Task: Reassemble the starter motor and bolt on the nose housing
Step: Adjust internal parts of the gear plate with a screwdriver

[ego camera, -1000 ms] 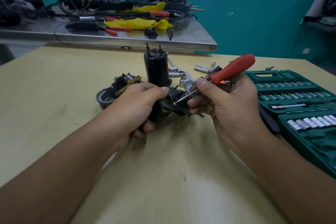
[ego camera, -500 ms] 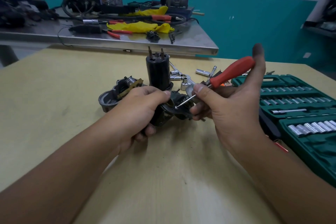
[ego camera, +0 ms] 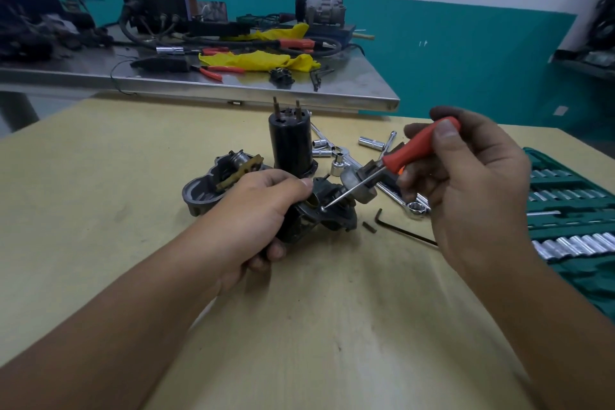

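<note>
Risen since a moment ago, the right hand's grip sits higher on the handle. Near the table's (ego camera: 100,276) middle, the left hand (ego camera: 256,210) clasps the starter motor (ego camera: 319,220), heavy and rigid, best gripped round its body. Right hand (ego camera: 472,186) pinches the red screwdriver (ego camera: 416,151).

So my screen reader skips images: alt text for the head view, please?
A left hand grips a dark starter part on a wooden table while the right hand holds a red-handled screwdriver, tip on the part. Sockets and a green socket case lie nearby.
</note>
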